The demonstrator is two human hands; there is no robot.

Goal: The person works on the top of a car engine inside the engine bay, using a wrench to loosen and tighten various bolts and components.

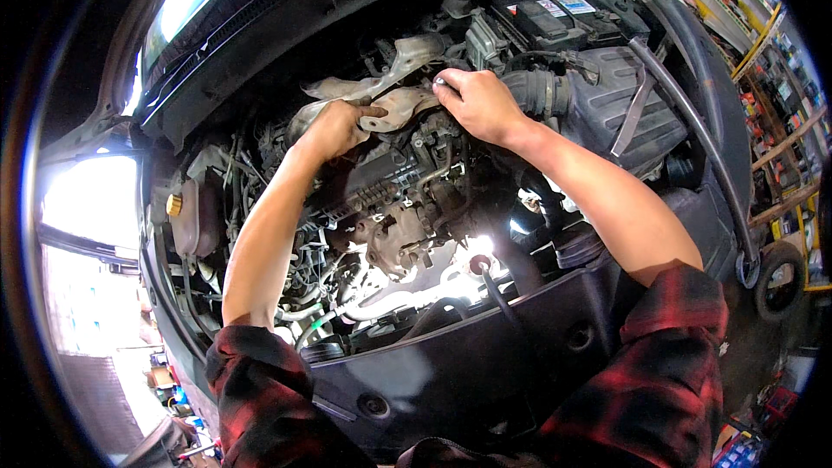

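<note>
A dull, stained sheet-metal heat shield [400,109] lies at the back of the car engine [407,173], under both my hands. My left hand [334,128] is closed on its left part, one finger stretched across the metal and the other fingertips partly hidden. At the shield's right end, my right hand [478,104] is closed in a pinch. A small pale tip shows at its fingers, too small to name. Beyond the hands, another bent metal piece [418,52] rises toward the rear; I cannot tell whether it is part of the same shield.
Right of the engine sit a ribbed intake hose [530,94], a black air filter box [611,91] with a flat metal bar [634,113] on it, and a battery [542,19]. A long ring-ended bar [702,134] runs along the right. The coolant reservoir [198,218] stands left.
</note>
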